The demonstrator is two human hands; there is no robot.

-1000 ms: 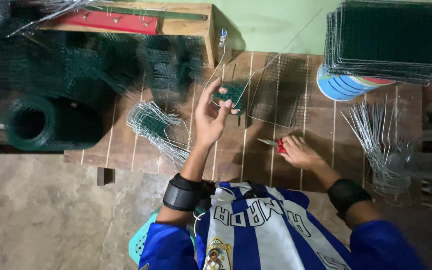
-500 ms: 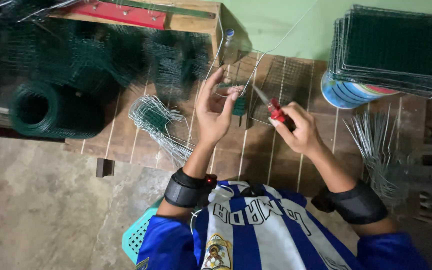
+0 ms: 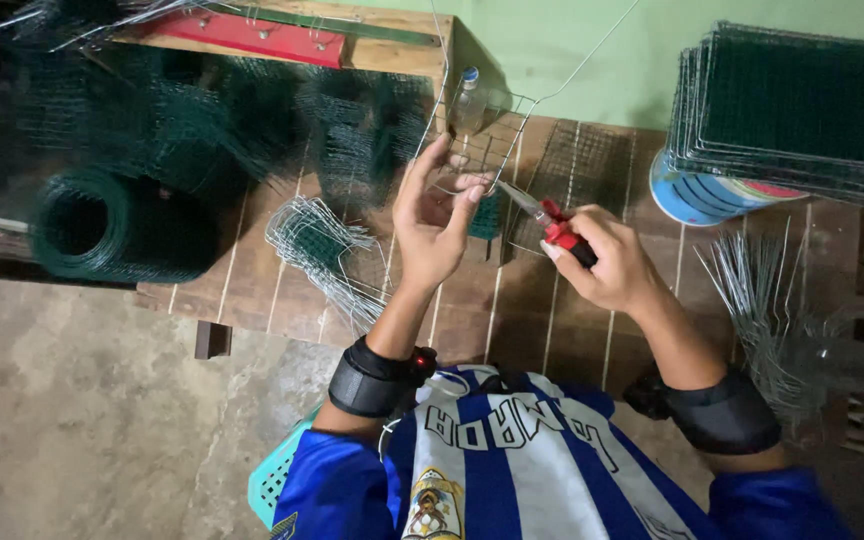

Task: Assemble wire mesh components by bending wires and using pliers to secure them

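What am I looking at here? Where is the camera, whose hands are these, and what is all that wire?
The picture comes from a camera worn on a person's head, looking down, so both hands are that person's own. No machine is involved.

The left hand holds up a small wire mesh piece with bare wire ends. The right hand grips red-handled pliers, their tip pointing at that piece.

Below is a slatted wooden table. On it lie a roll of green wire mesh, a bundle of bent wires, loose cut wires and a stack of green mesh panels resting on a blue round container. A small plastic bottle stands at the back.
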